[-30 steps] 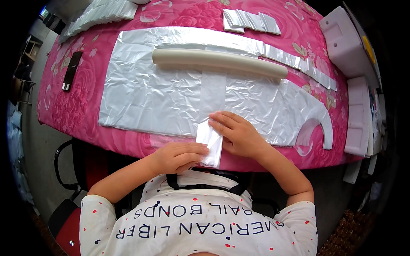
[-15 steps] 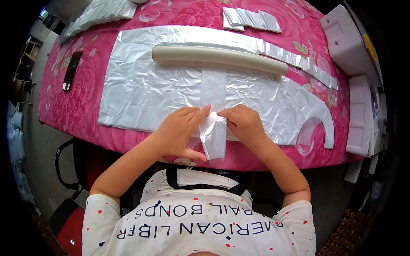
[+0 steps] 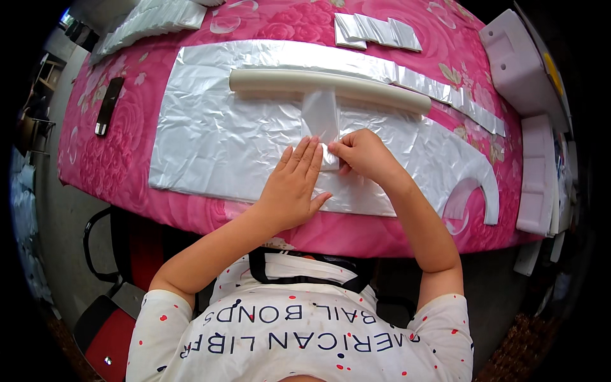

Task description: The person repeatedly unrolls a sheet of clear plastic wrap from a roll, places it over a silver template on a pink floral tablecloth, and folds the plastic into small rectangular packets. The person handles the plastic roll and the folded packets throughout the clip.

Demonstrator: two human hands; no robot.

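Note:
A stack of shiny whitish plastic film (image 3: 210, 127) with a curved cut-out at its right end lies across the table. On its middle is a narrow strip of translucent plastic film (image 3: 321, 116), its near end folded back over itself. My left hand (image 3: 289, 181) lies flat with fingers outstretched, fingertips at the left edge of the strip's fold. The thumb and forefinger of my right hand (image 3: 366, 155) pinch the fold's right edge. A cream-coloured tube (image 3: 382, 93) rests across the film, just beyond the strip.
Bundles of folded film (image 3: 153, 25) lie at the far left, and a smaller folded pile (image 3: 379, 33) at the back. A dark flat bar (image 3: 108, 107) is on the pink floral tablecloth (image 3: 89, 153). White foam boxes (image 3: 519, 57) stand along the right edge; a red-and-black chair (image 3: 105, 331) is lower left.
Both hands have moved away from me, folding the strip's near end up onto the film. My left hand has flattened out beside the fold; my right hand still pinches the strip.

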